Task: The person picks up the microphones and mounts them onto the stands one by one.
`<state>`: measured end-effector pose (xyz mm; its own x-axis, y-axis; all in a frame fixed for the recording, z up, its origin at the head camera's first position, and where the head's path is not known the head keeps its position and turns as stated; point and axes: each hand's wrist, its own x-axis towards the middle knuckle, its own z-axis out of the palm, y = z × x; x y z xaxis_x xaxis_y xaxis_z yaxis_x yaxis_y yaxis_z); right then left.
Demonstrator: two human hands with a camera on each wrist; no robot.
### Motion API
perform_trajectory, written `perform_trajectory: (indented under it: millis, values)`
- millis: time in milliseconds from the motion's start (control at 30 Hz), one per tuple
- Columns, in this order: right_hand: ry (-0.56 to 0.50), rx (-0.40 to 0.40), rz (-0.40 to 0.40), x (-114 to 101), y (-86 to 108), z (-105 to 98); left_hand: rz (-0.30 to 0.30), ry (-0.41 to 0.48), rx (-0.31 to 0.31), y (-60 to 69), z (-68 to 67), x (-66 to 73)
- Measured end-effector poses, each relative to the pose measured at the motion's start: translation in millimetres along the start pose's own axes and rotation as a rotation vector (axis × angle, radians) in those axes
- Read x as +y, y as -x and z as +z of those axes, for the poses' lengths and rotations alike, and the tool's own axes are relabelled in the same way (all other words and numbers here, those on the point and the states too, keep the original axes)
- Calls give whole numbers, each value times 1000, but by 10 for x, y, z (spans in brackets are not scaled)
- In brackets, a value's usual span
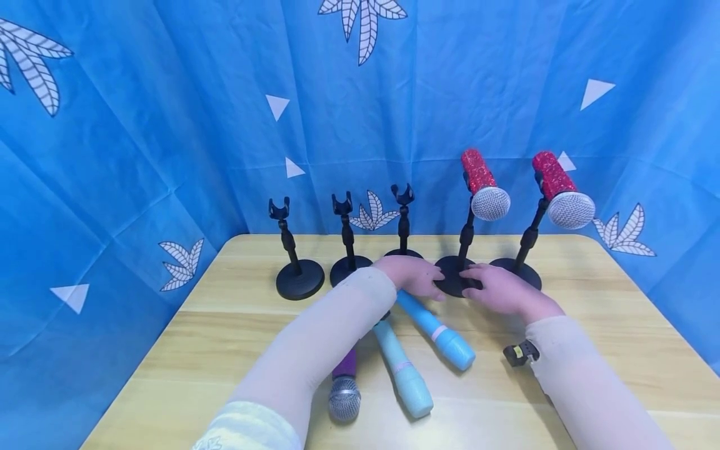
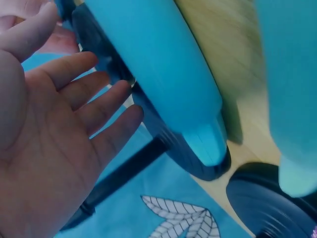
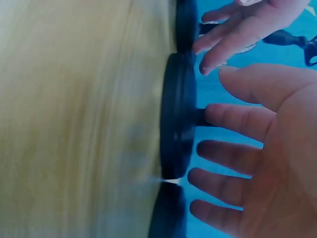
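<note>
My left hand (image 1: 413, 275) reaches over the top end of a blue microphone (image 1: 447, 340), fingers extended towards the round base of a black stand (image 1: 467, 237). From the other side, my right hand (image 1: 500, 290) reaches to that same base with its fingers spread; whether either hand touches it I cannot tell. Both palms show with nothing held in the wrist views. A red glitter microphone (image 1: 478, 172) tilts in that stand's clip, its silver head facing forward. Beside the blue one lie a mint-green microphone (image 1: 407, 375) and a purple microphone (image 1: 344, 394), both partly hidden by my left arm.
On the right, another stand (image 1: 529, 237) bears a second red glitter microphone (image 1: 554, 172). Left of the hands, a stand (image 1: 289, 244), a second stand (image 1: 347, 237) and a third stand (image 1: 404, 219) have bare clips. A blue patterned curtain (image 1: 349, 112) hangs behind the wooden table (image 1: 225, 350).
</note>
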<state>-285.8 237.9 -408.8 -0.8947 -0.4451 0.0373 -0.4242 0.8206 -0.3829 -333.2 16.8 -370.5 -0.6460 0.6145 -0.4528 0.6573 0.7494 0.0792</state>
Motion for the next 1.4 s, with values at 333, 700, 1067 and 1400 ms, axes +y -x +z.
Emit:
perform_trajectory:
  millis: [333, 700, 1067, 1400]
  values:
    - [-26, -13, -69, -190, 110, -24, 75, 114, 216, 445, 52, -347]
    - [-64, -128, -165, -478, 32, 120, -114, 284, 506, 525, 9, -694]
    - [-13, -289, -340, -857, -49, 322, -204, 551, 645, 283, -12, -759]
    - [144, -301, -347, -977, -17, 405, -189, 521, 696, 130, -83, -704]
